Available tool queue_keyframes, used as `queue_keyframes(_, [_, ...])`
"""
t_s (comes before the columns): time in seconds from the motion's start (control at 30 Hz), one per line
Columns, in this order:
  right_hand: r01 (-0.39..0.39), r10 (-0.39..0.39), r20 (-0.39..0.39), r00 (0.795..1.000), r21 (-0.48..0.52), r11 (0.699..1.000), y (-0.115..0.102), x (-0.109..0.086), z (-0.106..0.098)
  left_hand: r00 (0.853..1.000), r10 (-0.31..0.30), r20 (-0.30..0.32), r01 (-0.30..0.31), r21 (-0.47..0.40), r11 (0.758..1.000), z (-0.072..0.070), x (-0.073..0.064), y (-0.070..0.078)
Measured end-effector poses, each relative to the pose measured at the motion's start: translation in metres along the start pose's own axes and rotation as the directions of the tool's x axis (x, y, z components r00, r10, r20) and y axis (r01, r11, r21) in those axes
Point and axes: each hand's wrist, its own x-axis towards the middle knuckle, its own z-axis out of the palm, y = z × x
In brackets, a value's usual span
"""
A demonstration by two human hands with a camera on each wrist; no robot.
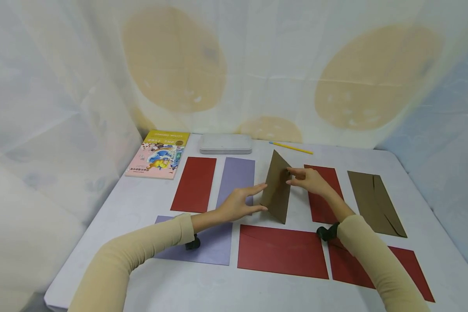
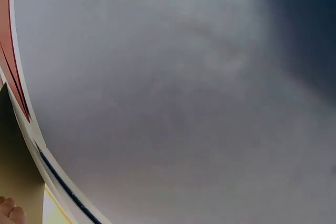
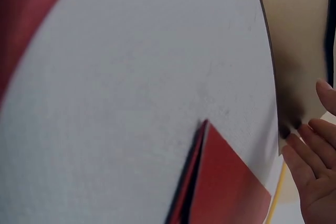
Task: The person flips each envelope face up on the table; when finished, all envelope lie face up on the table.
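I log this from the head camera, with both wrist views as support.

Item: brown envelope [image 1: 277, 190], one, upright on edge above the middle of the white table [image 1: 171, 281], between the two hands; whether its lower edge meets the tabletop I cannot tell.
Left hand [image 1: 237, 204]: thumb and forefinger spread apart, tips at the envelope's left edge.
Right hand [image 1: 313, 180]: thumb apart from fingers, tips touching the opposite edge.

Flat stock, back row, left to right: a red envelope [image 1: 193, 184]; an upper purple envelope [image 1: 235, 175], partly behind the left hand; a second red envelope [image 1: 320, 210], partly under the right hand and arm; a second brown envelope [image 1: 368, 203].
Front row: a lower purple envelope [image 1: 216, 249]; a third red envelope [image 1: 282, 251]; a fourth red envelope [image 1: 351, 271], crossed by the right sleeve [image 1: 378, 255].
Far edge: book [image 1: 157, 156], pale case [image 1: 225, 144], yellow pencil [image 1: 290, 147].
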Motion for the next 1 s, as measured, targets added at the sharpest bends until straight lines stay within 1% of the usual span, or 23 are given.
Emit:
queue_keyframes(0.13, [-0.010,0.010,-0.003,1.000,-0.007,1.000,0.0006,-0.0003,0.0009,0.999,-0.013,0.035,0.013,0.013,1.000,-0.0011,-0.0001,-0.0007])
queue_keyframes(0.27, [-0.017,0.017,-0.001,1.000,-0.004,1.000,0.0015,-0.0001,0.0015,0.996,-0.019,0.083,0.016,0.040,0.999,-0.0021,-0.0003,-0.0011])
queue_keyframes(0.5, [0.009,-0.010,-0.011,1.000,-0.023,1.000,0.0022,0.0008,0.0019,0.989,-0.024,0.144,0.011,0.095,0.995,-0.0027,-0.0011,-0.0021])
queue_keyframes(0.57, [0.013,-0.013,-0.013,1.000,-0.032,0.999,0.0027,0.0008,0.0017,0.986,-0.036,0.165,0.017,0.117,0.993,-0.0022,-0.0002,-0.0021])
queue_keyframes(0.67, [-0.003,0.002,-0.016,1.000,-0.041,0.999,0.0035,0.0012,0.0021,0.979,-0.054,0.195,0.027,0.137,0.990,-0.0010,0.0013,-0.0018])
queue_keyframes(0.8, [-0.026,0.025,-0.014,1.000,-0.058,0.998,0.0048,0.0025,0.0030,0.973,-0.074,0.218,0.041,0.150,0.988,0.0002,0.0033,-0.0008])
queue_keyframes(1.0, [-0.012,0.011,-0.009,1.000,-0.086,0.996,0.0069,0.0032,0.0028,0.962,-0.110,0.250,0.059,0.202,0.978,0.0019,0.0068,-0.0001])
